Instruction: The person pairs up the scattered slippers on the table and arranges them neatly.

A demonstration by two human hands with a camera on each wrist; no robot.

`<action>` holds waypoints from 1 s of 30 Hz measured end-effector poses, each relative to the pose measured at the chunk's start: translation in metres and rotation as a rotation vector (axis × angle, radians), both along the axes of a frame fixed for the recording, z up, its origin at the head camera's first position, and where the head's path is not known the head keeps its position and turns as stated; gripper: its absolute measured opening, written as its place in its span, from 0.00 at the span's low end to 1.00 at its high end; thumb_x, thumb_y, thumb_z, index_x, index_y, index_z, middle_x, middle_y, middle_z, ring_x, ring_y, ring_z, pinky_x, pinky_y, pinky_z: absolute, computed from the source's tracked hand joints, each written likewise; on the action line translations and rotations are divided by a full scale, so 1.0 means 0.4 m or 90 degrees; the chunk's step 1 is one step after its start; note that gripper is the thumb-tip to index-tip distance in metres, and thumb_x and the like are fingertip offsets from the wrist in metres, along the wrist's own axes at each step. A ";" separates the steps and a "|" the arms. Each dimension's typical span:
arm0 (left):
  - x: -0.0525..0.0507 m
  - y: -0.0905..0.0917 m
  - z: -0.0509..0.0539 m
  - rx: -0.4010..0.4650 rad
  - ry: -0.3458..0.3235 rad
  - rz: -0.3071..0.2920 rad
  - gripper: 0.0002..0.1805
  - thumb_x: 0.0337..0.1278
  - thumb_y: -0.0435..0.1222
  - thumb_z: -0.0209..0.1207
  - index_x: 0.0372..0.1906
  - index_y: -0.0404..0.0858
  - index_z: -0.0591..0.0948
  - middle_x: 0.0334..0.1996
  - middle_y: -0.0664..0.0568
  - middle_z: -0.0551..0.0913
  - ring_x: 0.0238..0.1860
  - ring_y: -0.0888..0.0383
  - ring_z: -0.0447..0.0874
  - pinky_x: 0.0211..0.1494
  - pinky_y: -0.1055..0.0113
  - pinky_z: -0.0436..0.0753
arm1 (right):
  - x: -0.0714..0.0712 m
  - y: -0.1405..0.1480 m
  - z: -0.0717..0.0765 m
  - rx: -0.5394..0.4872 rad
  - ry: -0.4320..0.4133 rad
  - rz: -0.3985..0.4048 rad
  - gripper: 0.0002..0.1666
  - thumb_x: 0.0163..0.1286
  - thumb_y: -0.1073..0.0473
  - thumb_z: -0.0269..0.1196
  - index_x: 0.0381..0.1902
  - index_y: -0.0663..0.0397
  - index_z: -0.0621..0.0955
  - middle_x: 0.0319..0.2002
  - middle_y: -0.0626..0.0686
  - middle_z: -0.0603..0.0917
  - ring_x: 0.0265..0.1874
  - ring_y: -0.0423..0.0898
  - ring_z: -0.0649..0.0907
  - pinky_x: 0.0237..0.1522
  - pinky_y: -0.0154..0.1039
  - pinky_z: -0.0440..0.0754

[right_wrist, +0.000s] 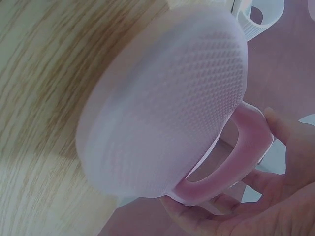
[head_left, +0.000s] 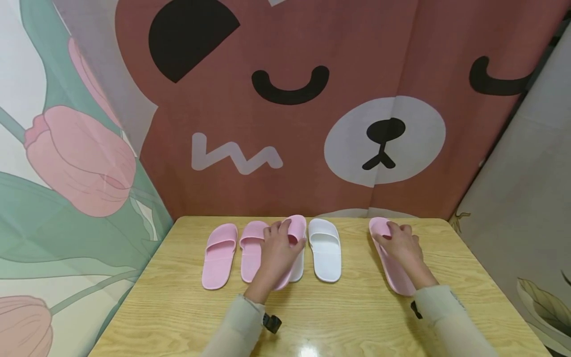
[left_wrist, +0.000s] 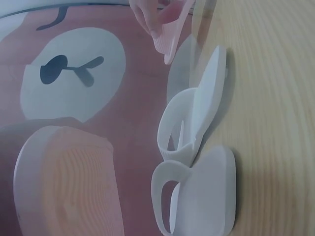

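My left hand (head_left: 277, 250) grips a pink slipper (head_left: 296, 227) by its strap, partly over a white slipper (head_left: 298, 270) that it mostly hides. In the left wrist view the held slipper's sole (left_wrist: 71, 187) fills the lower left. My right hand (head_left: 403, 245) holds another pink slipper (head_left: 394, 270) at the right, its fingers and thumb round the strap (right_wrist: 241, 157). That slipper is tilted in the right wrist view, its textured footbed facing the camera. Between the hands lies a second white slipper (head_left: 325, 253), strap away from me.
Two pink slippers, one at the far left (head_left: 218, 263) and one beside my left hand (head_left: 251, 255), lie on the wooden table (head_left: 169, 297). A bear-print curtain (head_left: 303, 134) hangs behind the table, a tulip-print one (head_left: 80, 163) at the left.
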State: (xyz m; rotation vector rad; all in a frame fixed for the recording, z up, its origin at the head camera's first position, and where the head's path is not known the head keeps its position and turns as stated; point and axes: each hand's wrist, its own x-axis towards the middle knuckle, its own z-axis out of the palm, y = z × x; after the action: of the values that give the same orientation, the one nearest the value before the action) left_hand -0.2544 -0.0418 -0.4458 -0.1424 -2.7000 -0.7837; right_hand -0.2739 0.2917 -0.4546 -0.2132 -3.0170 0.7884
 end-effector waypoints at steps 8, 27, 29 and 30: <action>0.004 0.025 -0.001 0.006 -0.009 -0.012 0.39 0.58 0.56 0.66 0.71 0.44 0.72 0.66 0.40 0.72 0.64 0.41 0.67 0.60 0.40 0.72 | -0.001 0.003 -0.003 -0.001 -0.002 0.002 0.51 0.73 0.32 0.54 0.78 0.62 0.57 0.68 0.80 0.55 0.59 0.82 0.63 0.52 0.74 0.69; 0.006 0.087 -0.003 -0.010 0.001 -0.029 0.39 0.57 0.58 0.65 0.70 0.45 0.73 0.63 0.41 0.74 0.64 0.41 0.67 0.57 0.41 0.73 | -0.005 0.003 -0.001 0.000 -0.012 0.017 0.50 0.74 0.34 0.53 0.78 0.63 0.57 0.73 0.77 0.55 0.66 0.82 0.58 0.61 0.76 0.62; 0.005 0.092 -0.002 -0.012 0.000 -0.029 0.39 0.57 0.58 0.65 0.70 0.45 0.73 0.63 0.42 0.74 0.64 0.42 0.67 0.56 0.42 0.73 | -0.006 0.004 -0.003 0.002 -0.012 0.017 0.50 0.75 0.34 0.53 0.78 0.63 0.57 0.73 0.76 0.55 0.66 0.82 0.58 0.61 0.76 0.62; 0.005 0.095 -0.003 -0.014 -0.002 -0.029 0.39 0.57 0.58 0.65 0.70 0.45 0.73 0.63 0.42 0.74 0.63 0.42 0.67 0.55 0.42 0.73 | -0.007 0.004 -0.004 0.004 -0.011 0.017 0.49 0.75 0.35 0.53 0.78 0.63 0.57 0.73 0.76 0.55 0.66 0.82 0.58 0.61 0.76 0.62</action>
State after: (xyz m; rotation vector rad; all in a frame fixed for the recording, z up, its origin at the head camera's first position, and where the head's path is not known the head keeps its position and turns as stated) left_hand -0.2525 -0.0039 -0.4471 -0.2090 -2.7179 -0.7673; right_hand -0.2766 0.2933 -0.4561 -0.1816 -3.0446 0.7825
